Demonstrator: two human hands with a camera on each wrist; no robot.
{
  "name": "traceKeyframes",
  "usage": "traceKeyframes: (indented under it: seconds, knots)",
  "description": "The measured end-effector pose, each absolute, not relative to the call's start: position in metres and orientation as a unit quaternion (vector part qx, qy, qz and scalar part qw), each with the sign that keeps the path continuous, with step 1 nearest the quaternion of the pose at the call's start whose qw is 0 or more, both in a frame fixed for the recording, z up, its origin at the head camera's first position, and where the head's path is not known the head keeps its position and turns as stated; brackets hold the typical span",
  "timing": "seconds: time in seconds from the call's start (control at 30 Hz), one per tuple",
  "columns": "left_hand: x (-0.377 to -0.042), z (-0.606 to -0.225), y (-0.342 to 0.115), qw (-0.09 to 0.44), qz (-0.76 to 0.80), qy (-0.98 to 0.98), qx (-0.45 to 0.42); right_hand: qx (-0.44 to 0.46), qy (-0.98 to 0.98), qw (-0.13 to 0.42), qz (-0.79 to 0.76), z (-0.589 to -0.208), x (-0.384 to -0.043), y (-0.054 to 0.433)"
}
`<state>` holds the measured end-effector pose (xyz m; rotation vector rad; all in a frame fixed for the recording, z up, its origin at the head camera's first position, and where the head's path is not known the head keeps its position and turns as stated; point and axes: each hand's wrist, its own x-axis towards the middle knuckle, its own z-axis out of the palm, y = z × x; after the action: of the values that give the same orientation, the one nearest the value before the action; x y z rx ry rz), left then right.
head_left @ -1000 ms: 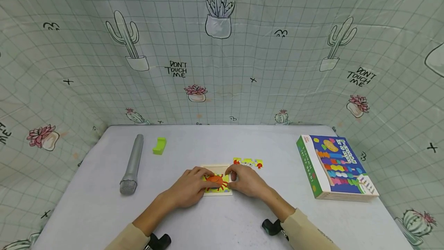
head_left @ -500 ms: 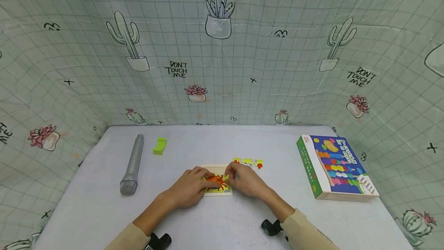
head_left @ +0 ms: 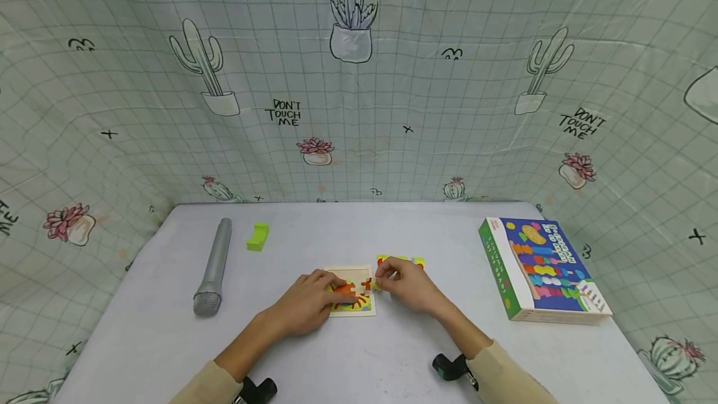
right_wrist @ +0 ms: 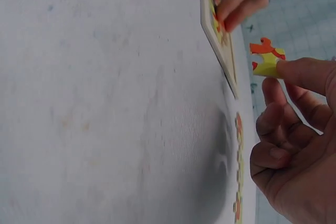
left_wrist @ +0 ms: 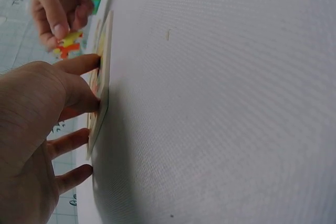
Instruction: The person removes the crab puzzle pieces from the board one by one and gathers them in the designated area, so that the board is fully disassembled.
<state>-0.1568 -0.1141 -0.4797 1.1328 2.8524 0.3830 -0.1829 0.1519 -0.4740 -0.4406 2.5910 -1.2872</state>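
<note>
A small wooden jigsaw board [head_left: 349,273] lies on the white table, with an orange crab picture partly filled in on a yellow ground. My left hand [head_left: 305,305] rests over its left side, fingertips touching the pieces and the board's edge. Beside the board's right edge, my right hand [head_left: 412,287] pinches a yellow and orange puzzle piece [right_wrist: 268,60] between thumb and forefinger, held up off the board. A bare gap shows in the picture near the right side. Behind the right hand lie several loose puzzle pieces [head_left: 418,261], partly hidden by it.
At the left a grey microphone [head_left: 215,264] lies next to a lime-green curved block [head_left: 258,237]. A blue and green toy box [head_left: 544,270] stands at the right side of the table. A patterned cloth [head_left: 359,98] hangs behind.
My right hand has lifted a puzzle piece out of the crab picture and drawn it to the right, leaving a gap. The left hand has stayed on the board.
</note>
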Motion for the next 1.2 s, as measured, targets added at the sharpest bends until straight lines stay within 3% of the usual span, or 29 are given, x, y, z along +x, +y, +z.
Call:
traceKeyframes:
  seconds: [0.57, 1.2]
  knots:
    - [-0.157, -0.482, -0.114, 0.024, 0.132, 0.921, 0.365, -0.029, 0.912, 0.076, -0.403, -0.479, -0.186, 0.223]
    - [-0.156, -0.482, -0.115, 0.021, 0.13, 0.921, 0.366, -0.028, 0.927, 0.065, -0.369, -0.486, -0.196, 0.227]
